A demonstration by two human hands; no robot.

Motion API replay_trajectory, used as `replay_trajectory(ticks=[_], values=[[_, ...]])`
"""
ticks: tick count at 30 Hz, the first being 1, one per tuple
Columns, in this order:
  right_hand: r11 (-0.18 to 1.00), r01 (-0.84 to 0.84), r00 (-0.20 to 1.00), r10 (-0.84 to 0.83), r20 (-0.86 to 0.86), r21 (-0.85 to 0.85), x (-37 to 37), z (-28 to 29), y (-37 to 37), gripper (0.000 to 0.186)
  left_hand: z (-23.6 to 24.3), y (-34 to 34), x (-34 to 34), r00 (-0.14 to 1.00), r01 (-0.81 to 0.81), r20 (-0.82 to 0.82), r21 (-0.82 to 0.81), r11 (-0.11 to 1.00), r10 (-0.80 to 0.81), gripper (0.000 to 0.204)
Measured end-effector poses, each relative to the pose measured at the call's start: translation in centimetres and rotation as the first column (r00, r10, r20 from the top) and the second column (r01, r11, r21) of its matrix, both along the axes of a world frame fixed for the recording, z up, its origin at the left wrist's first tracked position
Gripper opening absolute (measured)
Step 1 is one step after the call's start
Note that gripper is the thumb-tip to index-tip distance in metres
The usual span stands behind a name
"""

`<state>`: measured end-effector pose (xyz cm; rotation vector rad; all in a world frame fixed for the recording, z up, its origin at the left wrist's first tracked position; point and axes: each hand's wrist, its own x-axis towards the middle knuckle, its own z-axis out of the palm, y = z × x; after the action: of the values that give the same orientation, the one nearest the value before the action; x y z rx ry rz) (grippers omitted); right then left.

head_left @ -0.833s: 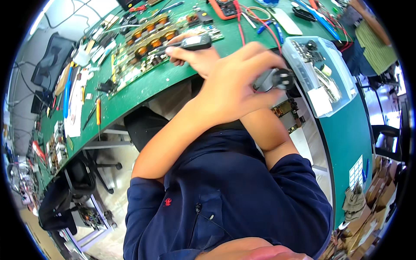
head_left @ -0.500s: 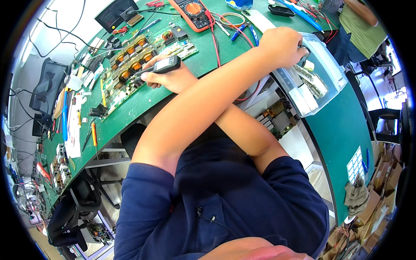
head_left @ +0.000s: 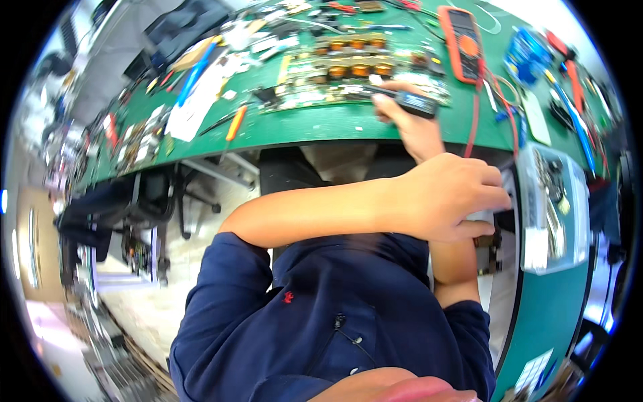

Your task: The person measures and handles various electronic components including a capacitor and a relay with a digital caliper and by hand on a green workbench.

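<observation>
Green bench point(head_left: 328, 126): multimeter point(head_left: 462, 45) beside circuit board point(head_left: 335, 82); forearms point(head_left: 328, 206) crossed.

One handheld device point(head_left: 418, 104), one multimeter point(head_left: 462, 44), one clear box point(head_left: 577, 224)

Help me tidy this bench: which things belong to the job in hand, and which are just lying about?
Seemingly in the job:
- Black tool, in the right hand
- Circuit board, by the tool's tip
- Clear box, perhaps: near the left hand

Seemingly lying about:
- Multimeter
- Orange-handled tool
- Paper
</observation>
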<state>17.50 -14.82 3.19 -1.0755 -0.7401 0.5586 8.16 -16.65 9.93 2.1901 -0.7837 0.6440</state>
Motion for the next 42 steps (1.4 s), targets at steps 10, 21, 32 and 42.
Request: replay_trajectory(ticks=[10,21,32,42], values=[[0.998,-0.035,0.997,0.039,0.066,-0.061,-0.1,0.4,0.7,0.027,5.7,28.1,-2.7,0.528,-0.817,-0.046,0.245,0.522,0.848,0.019],[0.998,-0.028,0.998,0.031,0.053,-0.052,0.0,0.4,0.0,0.025,-2.7,38.0,12.5,0.301,-0.485,-0.25,0.791,0.373,0.92,0.052],[0.998,-0.039,0.994,0.043,0.102,-0.043,0.1,0.1,0.1,0.027,-1.3,37.9,11.2,0.169,-0.486,-0.208,0.832,0.266,0.963,0.047],[1.0,0.005,0.996,-0.005,0.089,0.004,1.1,-0.6,-0.3,0.024,3.4,20.4,-4.8,0.494,-0.83,0.025,0.311,0.463,0.869,0.038]])
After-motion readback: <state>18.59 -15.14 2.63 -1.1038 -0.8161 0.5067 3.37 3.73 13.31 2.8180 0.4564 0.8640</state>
